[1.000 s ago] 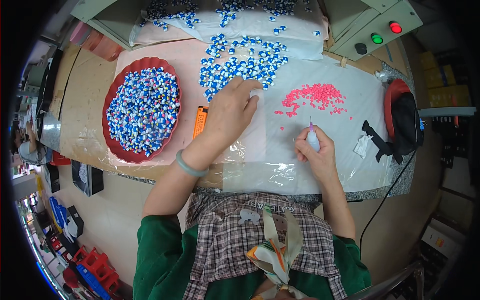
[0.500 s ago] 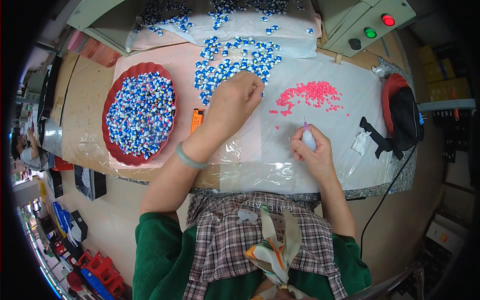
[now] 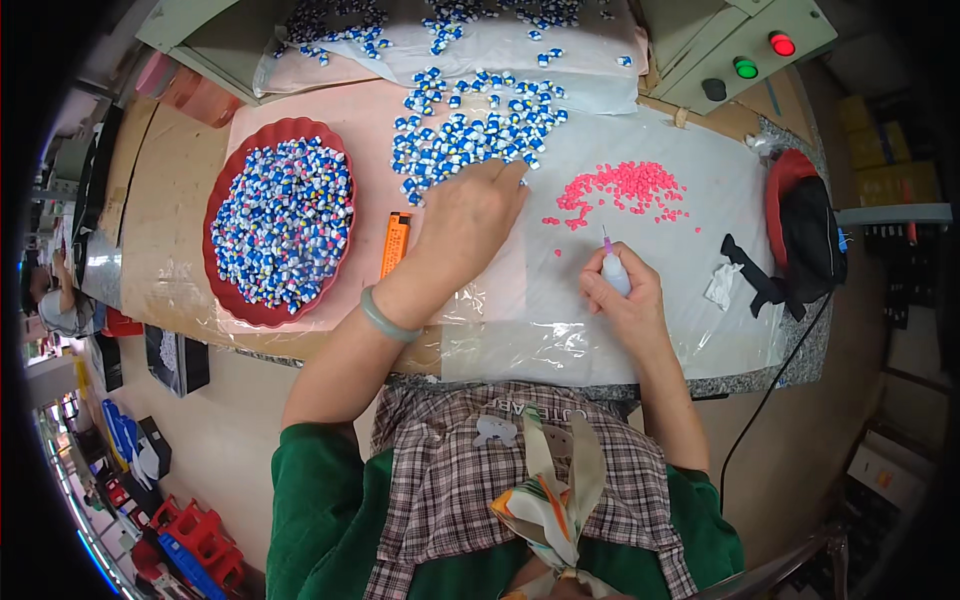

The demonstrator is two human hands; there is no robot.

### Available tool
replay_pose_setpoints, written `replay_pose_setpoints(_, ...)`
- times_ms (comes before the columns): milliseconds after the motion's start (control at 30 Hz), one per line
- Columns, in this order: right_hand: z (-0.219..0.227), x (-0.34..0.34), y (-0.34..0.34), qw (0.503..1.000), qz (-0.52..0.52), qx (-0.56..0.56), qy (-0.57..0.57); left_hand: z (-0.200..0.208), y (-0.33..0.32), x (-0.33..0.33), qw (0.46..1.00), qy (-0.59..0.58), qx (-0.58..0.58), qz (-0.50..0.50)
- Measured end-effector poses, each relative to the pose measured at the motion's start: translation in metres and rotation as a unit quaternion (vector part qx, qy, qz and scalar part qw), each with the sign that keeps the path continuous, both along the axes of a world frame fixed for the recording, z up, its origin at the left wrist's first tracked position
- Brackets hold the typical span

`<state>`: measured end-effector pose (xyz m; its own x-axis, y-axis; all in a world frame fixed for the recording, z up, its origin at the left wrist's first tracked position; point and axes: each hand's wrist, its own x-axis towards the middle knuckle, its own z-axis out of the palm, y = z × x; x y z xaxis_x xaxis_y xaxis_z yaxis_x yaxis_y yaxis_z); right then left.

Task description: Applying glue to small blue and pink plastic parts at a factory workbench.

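My left hand [image 3: 468, 222], a pale green bangle [image 3: 389, 314] on its wrist, reaches to the near edge of a spread of small blue-and-white pieces [image 3: 455, 135]. Its fingers bend together beside the rightmost pieces; whatever lies between the fingertips is hidden. My right hand [image 3: 632, 298] is closed around a small translucent squeeze bottle [image 3: 615, 275] with a purple collar and a thin needle tip pointing up and away from me. Beyond that tip lies a loose heap of tiny pink pieces [image 3: 635, 184], with a few strays nearer the bottle.
At left stands a scalloped red tray [image 3: 216, 280] heaped with blue-and-white pieces. An orange box cutter [image 3: 396, 243] lies beside my left forearm. Crumpled tissue [image 3: 721, 286], a black strap [image 3: 764, 287] and a black bag [image 3: 808, 235] sit at right. A machine with lit buttons [image 3: 745, 67] borders the back.
My left hand has drawn back slightly toward me, its fingertips now lower by the near pieces. My right hand has shifted the bottle's tip slightly left and away from me.
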<state>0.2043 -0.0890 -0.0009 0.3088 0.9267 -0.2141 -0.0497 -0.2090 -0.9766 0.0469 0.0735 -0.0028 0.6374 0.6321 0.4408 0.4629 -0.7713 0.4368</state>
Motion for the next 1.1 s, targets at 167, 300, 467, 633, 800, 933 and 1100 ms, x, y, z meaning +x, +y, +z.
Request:
replay_pose_setpoints(167,0.000,0.002,-0.001,1.000,0.012,-0.011,0.010,-0.004,-0.001,0.010,0.993,0.113,-0.023,-0.006)
replay_pose_setpoints(300,-0.003,0.006,-0.002,1.000,0.013,0.002,-0.002,0.005,-0.005,-0.001,0.993,0.058,-0.098,-0.033)
replay_pose_setpoints(467,0.004,0.011,-0.004,0.994,0.028,0.064,0.087,-0.002,-0.018,-0.021,0.826,-0.157,-0.532,-0.099)
replay_pose_setpoints(633,0.006,0.006,-0.003,0.996,-0.001,0.064,0.061,0.003,-0.039,-0.032,0.601,-0.254,-0.748,-0.123)
replay_pose_setpoints(800,0.004,0.012,-0.006,0.996,-0.005,0.060,0.068,0.008,-0.050,-0.035,0.546,-0.267,-0.780,-0.150)
replay_pose_setpoints(933,0.008,0.009,-0.005,0.986,-0.041,0.084,0.138,0.006,-0.053,-0.035,0.532,-0.266,-0.790,-0.148)
replay_pose_setpoints(1100,0.007,0.016,-0.009,0.988,-0.040,0.094,0.114,0.000,-0.058,-0.037,0.534,-0.280,-0.784,-0.148)
